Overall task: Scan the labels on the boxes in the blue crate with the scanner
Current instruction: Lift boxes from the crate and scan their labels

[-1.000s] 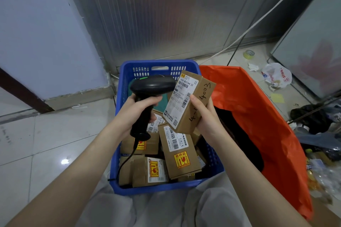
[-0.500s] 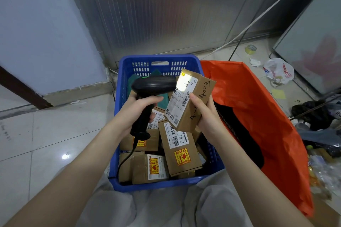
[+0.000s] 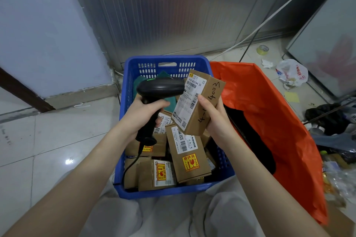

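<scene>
A blue crate (image 3: 123,113) stands on the floor between my knees, filled with several brown cardboard boxes (image 3: 189,158) bearing white labels and yellow fragile stickers. My left hand (image 3: 143,112) grips the handle of a black corded scanner (image 3: 159,87), whose head points right at a box. My right hand (image 3: 215,119) holds that cardboard box (image 3: 198,102) tilted above the crate, its white barcode label facing the scanner and handwriting on its side.
An orange plastic bag (image 3: 269,113) with a dark opening sits right of the crate. Litter, a white plastic bag (image 3: 291,73) and a tape roll (image 3: 263,50) lie on the tiled floor at right. A metal wall rises behind.
The bright scanner light that lit the held box's label half a second ago is gone. Both hands and the box have stayed almost still.
</scene>
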